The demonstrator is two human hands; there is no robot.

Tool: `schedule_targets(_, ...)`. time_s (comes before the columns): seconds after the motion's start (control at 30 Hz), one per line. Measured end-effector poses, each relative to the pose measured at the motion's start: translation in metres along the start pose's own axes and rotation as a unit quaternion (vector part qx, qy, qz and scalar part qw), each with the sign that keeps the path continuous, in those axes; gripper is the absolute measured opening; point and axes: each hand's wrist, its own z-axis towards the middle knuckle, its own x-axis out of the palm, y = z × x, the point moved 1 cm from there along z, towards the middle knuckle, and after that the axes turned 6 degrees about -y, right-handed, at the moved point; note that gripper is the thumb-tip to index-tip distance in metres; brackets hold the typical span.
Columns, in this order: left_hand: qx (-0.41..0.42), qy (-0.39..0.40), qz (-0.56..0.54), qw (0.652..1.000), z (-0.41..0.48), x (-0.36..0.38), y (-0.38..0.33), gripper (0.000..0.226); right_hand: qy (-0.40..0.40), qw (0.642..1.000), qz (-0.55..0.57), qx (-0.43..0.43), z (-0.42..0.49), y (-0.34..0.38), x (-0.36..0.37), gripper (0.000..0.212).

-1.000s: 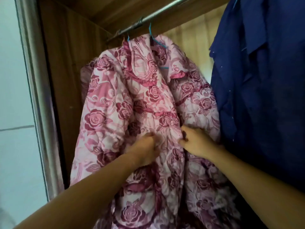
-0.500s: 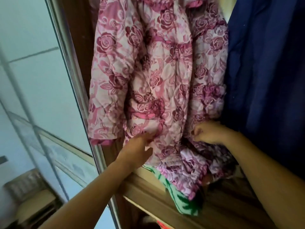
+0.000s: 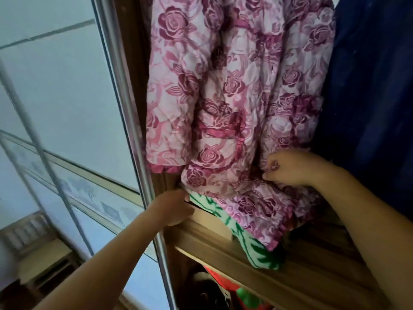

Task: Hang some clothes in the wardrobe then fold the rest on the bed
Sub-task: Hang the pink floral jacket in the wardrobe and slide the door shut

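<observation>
Inside, wardrobe (image 3: 223, 249) holds rose-print robe (image 3: 223, 86); right hand (image 3: 288, 167) pinches its hem.

Tight in there: the pink floral coat (image 3: 234, 97) fills the hanging space from the door frame (image 3: 143, 175) right up against the navy garment (image 3: 368, 97). Its hem and a green cloth (image 3: 257, 251) drape over the middle of the shelf's (image 3: 214, 247) front edge, bare wood either side.
</observation>
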Motion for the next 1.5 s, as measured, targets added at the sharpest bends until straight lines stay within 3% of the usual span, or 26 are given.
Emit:
schedule_targets(0.2,0.018,0.000,0.002,1.000,-0.010,-0.040,0.045,0.029,-0.149,0.984,-0.032,-0.090,0.011,0.119,-0.050,0.031)
schedule_targets(0.33,-0.004,-0.037,-0.010,0.999,-0.012,-0.063,0.080,0.025,-0.288,0.916,0.034,-0.278,0.025,0.207,-0.073,0.015)
schedule_targets(0.43,0.000,-0.079,0.007,0.997,-0.013,-0.075,0.096,0.036,-0.311,0.884,0.024,-0.347,0.050,0.255,-0.076,0.022)
schedule_targets(0.57,0.003,-0.115,-0.008,0.993,-0.005,-0.080,0.105,0.051,-0.257,0.929,0.021,-0.267,0.083,0.275,-0.073,0.073)
schedule_targets(0.67,-0.010,-0.144,0.003,0.990,0.001,-0.079,0.107,0.056,-0.217,0.955,0.055,-0.194,0.101,0.272,-0.062,0.083)
schedule_targets(0.87,0.007,-0.162,-0.001,0.987,0.009,-0.077,0.110,0.041,-0.197,0.959,0.126,-0.163,0.115,0.270,-0.040,0.071)
schedule_targets(1.03,0.039,-0.145,-0.018,0.988,0.009,-0.077,0.108,0.044,-0.192,0.959,0.132,-0.160,0.104,0.268,-0.039,0.066)
schedule_targets(1.27,0.068,-0.151,-0.041,0.985,-0.014,-0.066,0.075,0.040,-0.215,0.950,0.178,-0.138,0.073,0.241,-0.041,0.057)
schedule_targets(1.4,0.104,-0.142,-0.063,0.982,-0.028,-0.059,0.046,0.030,-0.248,0.934,0.223,-0.125,0.046,0.216,-0.041,0.068)
schedule_targets(1.5,0.133,-0.146,-0.080,0.977,-0.038,-0.051,0.019,0.031,-0.275,0.923,0.241,-0.115,0.021,0.195,-0.044,0.060)
